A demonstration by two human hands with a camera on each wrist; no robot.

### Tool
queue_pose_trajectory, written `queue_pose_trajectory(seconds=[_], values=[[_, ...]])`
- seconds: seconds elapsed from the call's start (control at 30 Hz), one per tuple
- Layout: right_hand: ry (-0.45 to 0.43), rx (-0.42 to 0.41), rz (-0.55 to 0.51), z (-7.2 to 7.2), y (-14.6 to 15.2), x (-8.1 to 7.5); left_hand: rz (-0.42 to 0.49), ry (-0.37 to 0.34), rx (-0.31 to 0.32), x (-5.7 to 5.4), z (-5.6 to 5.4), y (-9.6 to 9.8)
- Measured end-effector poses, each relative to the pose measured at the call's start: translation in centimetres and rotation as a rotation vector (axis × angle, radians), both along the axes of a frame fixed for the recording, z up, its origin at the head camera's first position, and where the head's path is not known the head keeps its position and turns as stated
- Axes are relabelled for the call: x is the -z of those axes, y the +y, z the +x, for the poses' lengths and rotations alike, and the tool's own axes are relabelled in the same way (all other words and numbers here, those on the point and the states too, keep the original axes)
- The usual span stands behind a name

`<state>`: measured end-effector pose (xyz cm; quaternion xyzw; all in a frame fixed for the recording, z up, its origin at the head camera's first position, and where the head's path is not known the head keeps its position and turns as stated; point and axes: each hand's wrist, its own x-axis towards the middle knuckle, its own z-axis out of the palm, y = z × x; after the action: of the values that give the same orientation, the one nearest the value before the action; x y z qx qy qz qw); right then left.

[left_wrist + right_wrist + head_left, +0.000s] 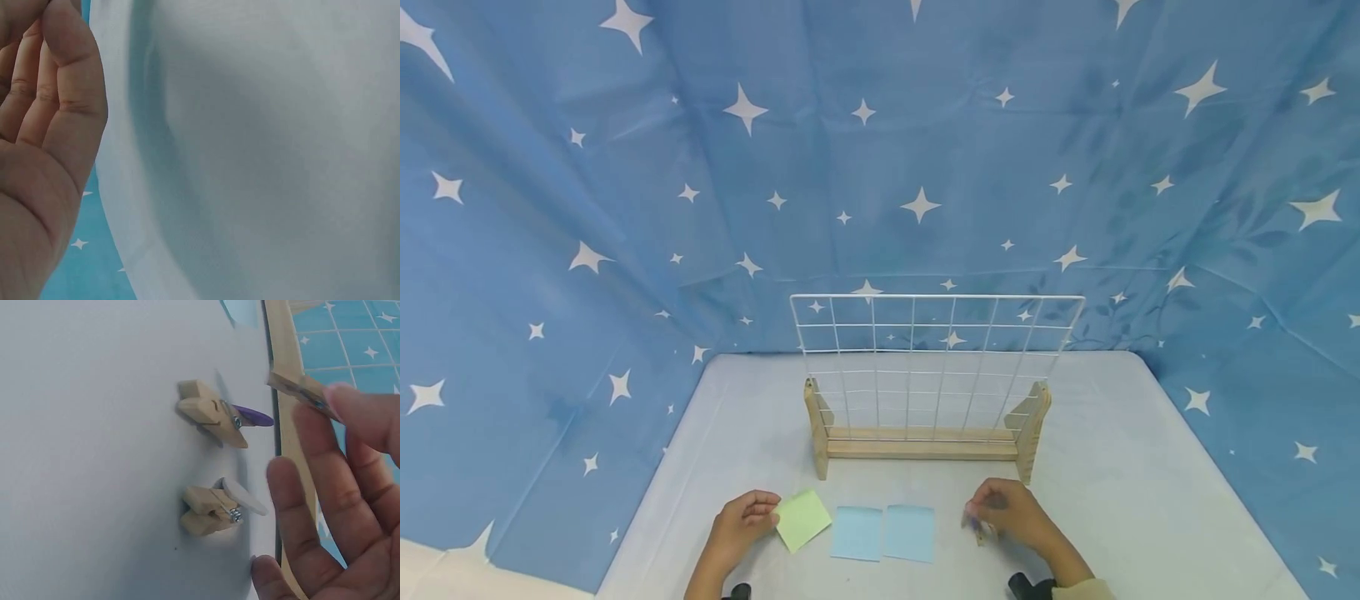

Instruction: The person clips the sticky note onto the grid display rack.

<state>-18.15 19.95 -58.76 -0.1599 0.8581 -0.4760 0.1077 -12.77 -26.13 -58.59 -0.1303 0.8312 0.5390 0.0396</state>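
Observation:
My left hand pinches a green sticky note at its left corner, left of two blue sticky notes. The left blue note and the right blue note lie side by side on the white surface. In the left wrist view, thumb and index finger meet at the top edge and the green note is hidden. Between thumb and fingertips my right hand grips a wooden clothespin. Below it lie a clothespin with a purple oval piece and another with a white oval piece.
Behind the notes stands a white wire grid upright in a wooden base. A white cloth covers the table. Blue curtains with white stars hang behind it and along both sides.

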Motion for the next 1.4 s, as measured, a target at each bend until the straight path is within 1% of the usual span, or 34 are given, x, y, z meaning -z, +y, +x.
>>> queue_pose_trajectory(seconds=[0.03, 0.1, 0.23, 0.33, 0.43, 0.5, 0.63, 0.8, 0.97, 1.17, 1.4], values=[[-0.008, 0.016, -0.011, 0.0, 0.0, -0.1, 0.006, 0.004, 0.001, 0.0, 0.0, 0.0], [-0.033, 0.046, -0.067, 0.0, -0.1, -0.2, 0.019, 0.017, 0.001, -0.1, 0.1, 0.0], [-0.080, 0.098, -0.171, 0.0, -0.1, -0.5, 0.048, 0.049, -0.027, -0.4, 0.2, 0.1], [-0.065, 0.115, -0.193, -0.2, 0.0, -0.8, 0.067, 0.069, -0.058, -0.7, 0.1, 0.5], [-0.082, 0.132, -0.232, -0.2, 0.0, -1.3, 0.073, 0.084, -0.076, -0.9, 0.1, 0.9], [-0.095, 0.135, -0.277, -0.2, 0.0, -1.6, 0.066, 0.090, -0.083, -1.2, 0.1, 1.1], [-0.133, 0.152, -0.348, 0.0, -0.4, -2.5, 0.076, 0.096, -0.096, -2.2, 0.4, 1.5], [-0.128, 0.181, -0.366, 0.1, -0.7, -3.8, 0.098, 0.120, -0.122, -3.5, 0.4, 2.0], [-0.076, 0.189, -0.372, 0.1, -1.2, -4.9, 0.117, 0.159, -0.138, -4.5, 0.3, 2.4], [-0.026, 0.175, -0.399, 0.1, -1.8, -5.6, 0.122, 0.178, -0.153, -5.3, 0.2, 2.8], [-0.014, 0.200, -0.388, 0.2, -2.4, -6.7, 0.134, 0.203, -0.156, -6.0, 0.1, 3.0]])
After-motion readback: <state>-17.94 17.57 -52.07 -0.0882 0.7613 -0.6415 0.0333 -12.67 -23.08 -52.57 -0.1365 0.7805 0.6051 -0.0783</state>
